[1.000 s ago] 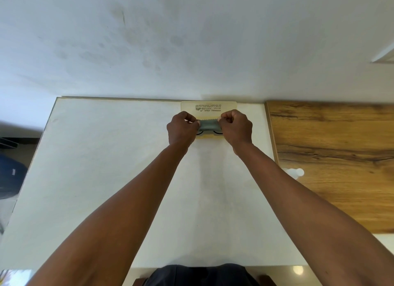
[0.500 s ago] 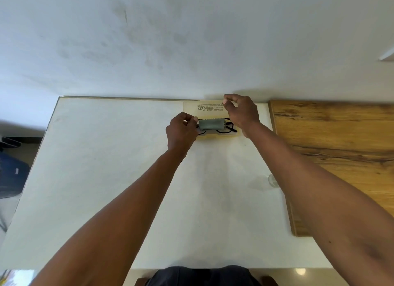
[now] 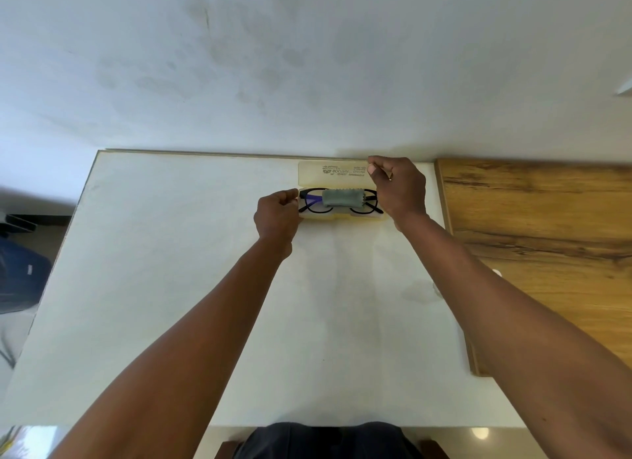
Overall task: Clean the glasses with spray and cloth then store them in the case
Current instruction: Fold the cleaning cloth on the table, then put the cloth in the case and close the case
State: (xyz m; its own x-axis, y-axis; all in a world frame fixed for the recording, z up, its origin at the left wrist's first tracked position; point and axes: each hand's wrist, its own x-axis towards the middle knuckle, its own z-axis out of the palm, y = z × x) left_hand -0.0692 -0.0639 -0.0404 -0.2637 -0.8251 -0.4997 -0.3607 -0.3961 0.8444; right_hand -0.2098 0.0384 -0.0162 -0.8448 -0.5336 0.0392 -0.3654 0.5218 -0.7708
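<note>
An open cream glasses case [image 3: 342, 216] lies at the far side of the white table [image 3: 178, 253]. Black-framed glasses [image 3: 309, 204] sit folded in its tray, with a rolled grey cloth [image 3: 343, 197] lying across them. The printed lid [image 3: 328, 175] is folded back flat toward the wall. My left hand [image 3: 277, 216] has curled fingers holding the case's left end. The far right corner of the lid is pinched by my right hand [image 3: 398, 188] between thumb and fingers.
A wooden board [image 3: 547, 226] adjoins the table on the right. A small white object [image 3: 496, 273] peeks out beside my right forearm, mostly hidden. The wall stands right behind the case. A dark blue bag [image 3: 20, 277] sits on the floor at left.
Both hands have come off the cloth. My right hand rose to the lid's far right corner, and my left moved to the case's left end, uncovering the glasses and cloth.
</note>
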